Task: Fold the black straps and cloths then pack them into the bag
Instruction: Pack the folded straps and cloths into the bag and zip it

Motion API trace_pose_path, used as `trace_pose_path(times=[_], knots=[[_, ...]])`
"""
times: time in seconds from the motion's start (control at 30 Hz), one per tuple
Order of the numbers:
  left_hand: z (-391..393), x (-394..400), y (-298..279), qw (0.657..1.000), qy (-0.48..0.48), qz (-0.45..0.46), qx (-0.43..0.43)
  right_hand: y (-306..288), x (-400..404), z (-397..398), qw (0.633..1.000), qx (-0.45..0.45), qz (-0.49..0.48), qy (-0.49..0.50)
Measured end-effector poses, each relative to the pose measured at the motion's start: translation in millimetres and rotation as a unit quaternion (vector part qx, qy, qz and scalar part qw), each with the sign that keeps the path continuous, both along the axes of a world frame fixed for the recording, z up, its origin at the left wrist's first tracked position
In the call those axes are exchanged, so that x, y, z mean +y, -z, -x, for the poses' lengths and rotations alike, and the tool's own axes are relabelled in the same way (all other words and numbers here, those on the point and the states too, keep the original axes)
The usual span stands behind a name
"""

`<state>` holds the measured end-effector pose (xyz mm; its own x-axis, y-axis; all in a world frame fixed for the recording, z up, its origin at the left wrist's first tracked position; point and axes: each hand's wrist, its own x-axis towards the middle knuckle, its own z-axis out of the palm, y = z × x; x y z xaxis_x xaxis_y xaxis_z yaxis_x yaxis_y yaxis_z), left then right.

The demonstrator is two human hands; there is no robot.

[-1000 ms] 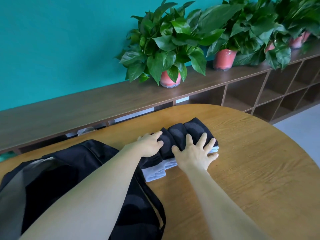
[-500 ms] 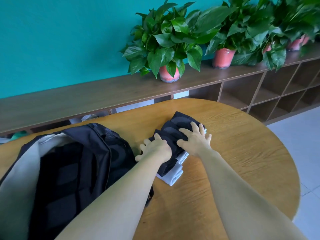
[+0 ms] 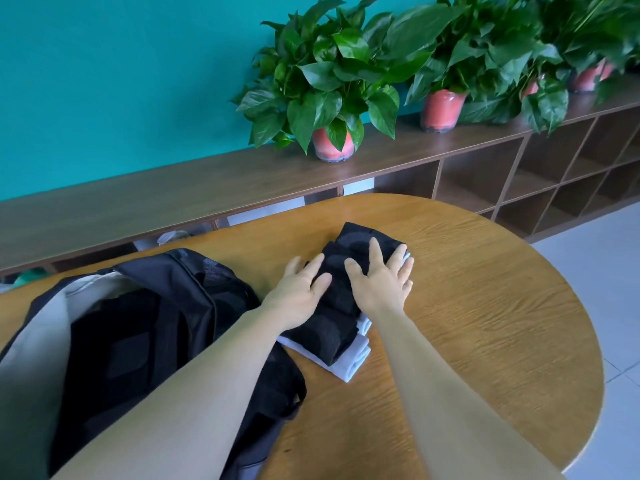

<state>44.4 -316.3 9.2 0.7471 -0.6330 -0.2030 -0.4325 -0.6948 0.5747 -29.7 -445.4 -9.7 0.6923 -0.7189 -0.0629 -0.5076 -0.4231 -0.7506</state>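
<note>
Both hands, left hand (image 3: 300,289) and right hand (image 3: 380,282), press flat with straight fingers on the folded black cloths (image 3: 341,317) beside the open bag (image 3: 145,327) on the table (image 3: 485,323).

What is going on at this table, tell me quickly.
A person is packing up. Both the left hand and the right hand press flat on a folded black cloth, which lies on a folded white cloth on the wooden table. The black bag lies open beside the stack, which is not yet inside.
</note>
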Motion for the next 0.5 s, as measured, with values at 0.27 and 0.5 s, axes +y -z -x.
trace_pose_path(times=[0.27, 0.5], knots=[[18, -7, 21, 0.998, -0.050, -0.014, -0.047, 22, -8, -3, 0.989, 0.072, 0.103, -0.073], [60, -10, 21, 0.986, -0.160, -0.034, -0.029, 15, -16, 1, 0.974, 0.097, 0.099, -0.177]])
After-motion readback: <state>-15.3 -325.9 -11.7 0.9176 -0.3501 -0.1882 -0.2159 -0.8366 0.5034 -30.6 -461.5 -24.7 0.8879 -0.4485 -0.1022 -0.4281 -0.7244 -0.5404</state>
